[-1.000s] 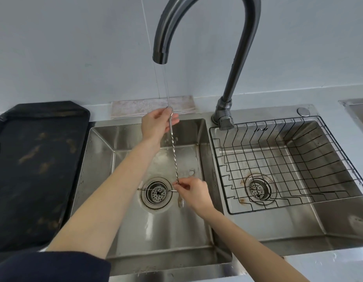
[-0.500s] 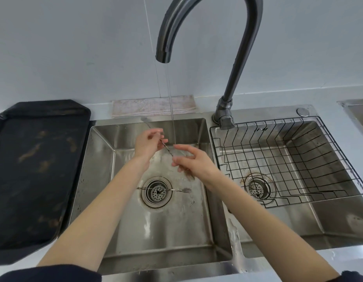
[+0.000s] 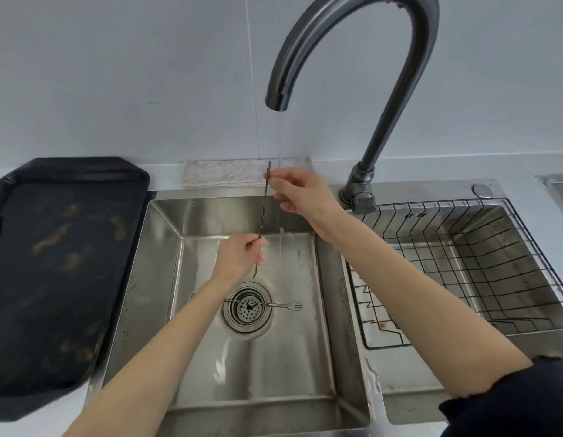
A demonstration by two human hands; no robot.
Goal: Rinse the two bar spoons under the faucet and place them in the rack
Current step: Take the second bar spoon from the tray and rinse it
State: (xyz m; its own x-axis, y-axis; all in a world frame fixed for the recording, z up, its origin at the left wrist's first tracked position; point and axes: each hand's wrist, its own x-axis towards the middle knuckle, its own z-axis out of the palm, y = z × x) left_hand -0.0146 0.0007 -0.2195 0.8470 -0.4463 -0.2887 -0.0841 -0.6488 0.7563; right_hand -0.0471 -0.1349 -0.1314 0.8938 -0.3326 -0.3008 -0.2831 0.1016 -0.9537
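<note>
A thin twisted bar spoon stands nearly upright over the left basin, just left of the water stream. My right hand pinches its upper end, and my left hand grips its lower part, with the tip poking out below the fingers. A second bar spoon with a small fork end lies flat across the drain on the basin floor. The dark faucet runs a narrow stream. A black wire rack sits in the right basin, with nothing in it.
A dark stained tray lies on the counter left of the sink. A folded cloth rests against the wall behind the left basin. Another sink's corner shows at the far right.
The spoon went from upright to tilted and back to upright. My right hand rose from its lower end to its top; my left hand dropped from the top to the lower part.
</note>
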